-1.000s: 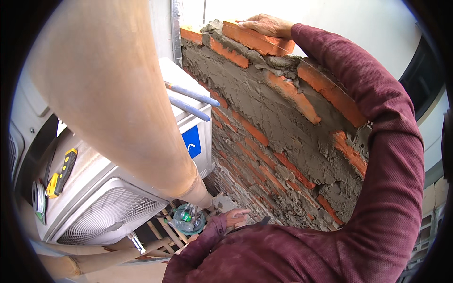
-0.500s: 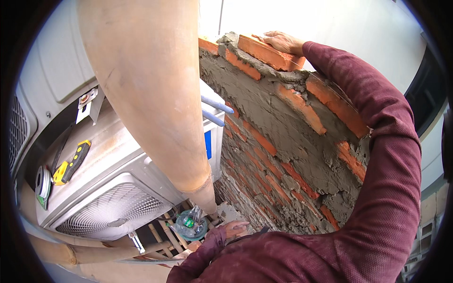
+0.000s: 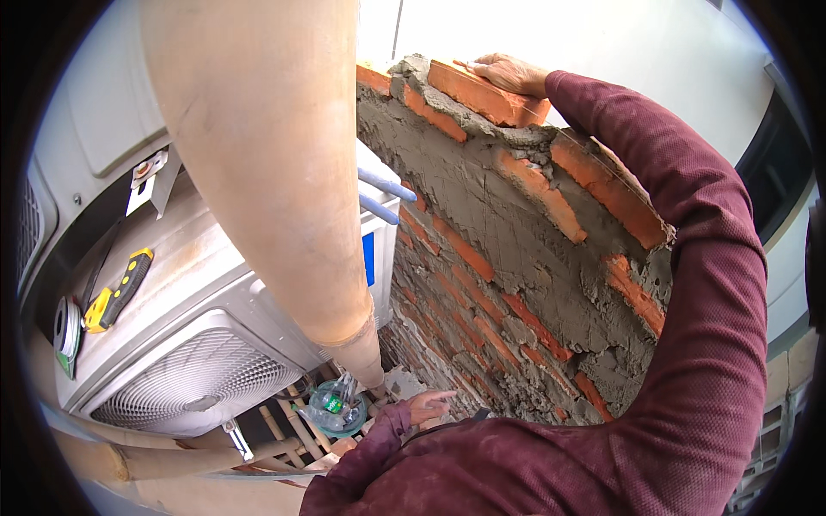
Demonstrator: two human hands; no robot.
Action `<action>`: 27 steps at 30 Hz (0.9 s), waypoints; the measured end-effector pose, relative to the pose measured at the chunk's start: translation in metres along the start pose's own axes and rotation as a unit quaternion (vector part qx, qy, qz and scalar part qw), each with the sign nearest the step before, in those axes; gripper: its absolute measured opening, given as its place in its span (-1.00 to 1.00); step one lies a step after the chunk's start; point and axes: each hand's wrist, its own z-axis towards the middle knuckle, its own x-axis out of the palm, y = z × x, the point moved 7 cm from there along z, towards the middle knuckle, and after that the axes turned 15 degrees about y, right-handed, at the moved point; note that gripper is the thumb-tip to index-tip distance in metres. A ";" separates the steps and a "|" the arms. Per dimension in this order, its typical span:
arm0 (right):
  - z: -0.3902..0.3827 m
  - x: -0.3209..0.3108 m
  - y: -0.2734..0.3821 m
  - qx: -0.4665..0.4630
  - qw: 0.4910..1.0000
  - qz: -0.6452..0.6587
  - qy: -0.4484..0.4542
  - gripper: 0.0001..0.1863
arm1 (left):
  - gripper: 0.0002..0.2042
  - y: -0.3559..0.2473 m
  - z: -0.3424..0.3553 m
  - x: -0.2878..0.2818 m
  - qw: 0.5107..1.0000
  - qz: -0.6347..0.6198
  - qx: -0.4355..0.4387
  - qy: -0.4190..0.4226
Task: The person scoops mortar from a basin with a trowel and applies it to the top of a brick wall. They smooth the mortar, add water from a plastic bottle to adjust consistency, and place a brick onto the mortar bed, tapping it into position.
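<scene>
At the top of the wall, my right hand (image 3: 514, 74) lies over an orange brick (image 3: 482, 93), fingers bent across its upper face and far edge. That brick rests in wet grey mortar (image 3: 497, 131) on the brick wall (image 3: 525, 249). A thin string runs down past the brick's near end, along the wall's top edge. Beside it on the same course sits another orange brick (image 3: 607, 191). Low down near the foot of the wall is my left hand (image 3: 428, 407), its fingers stretched out with nothing visible in them.
A thick bamboo pole (image 3: 267, 163) rises close on the left. Behind it stands a white air-conditioner unit (image 3: 198, 310), bearing a yellow-and-black handled tool (image 3: 120, 291) and a string reel (image 3: 66, 331). Below, a bowl (image 3: 337, 408) of plastic bottles sits by bamboo poles (image 3: 297, 421).
The view has shifted slightly. My left hand has risen a little and moved toward the wall, its fingers more extended. My right hand stays on the same brick.
</scene>
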 end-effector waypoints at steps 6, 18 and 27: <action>0.008 -0.008 0.016 -0.033 0.997 -0.028 0.062 -0.37 | -0.40 -0.009 -0.001 -0.012 0.998 0.030 0.048 -0.027; 0.016 0.000 0.017 -0.038 0.996 -0.076 0.023 -0.41 | -0.43 0.030 -0.014 0.003 0.998 -0.031 0.012 -0.046; 0.003 -0.002 0.030 -0.017 0.992 -0.123 0.010 -0.42 | -0.44 -0.005 -0.006 -0.037 0.998 -0.002 0.007 -0.057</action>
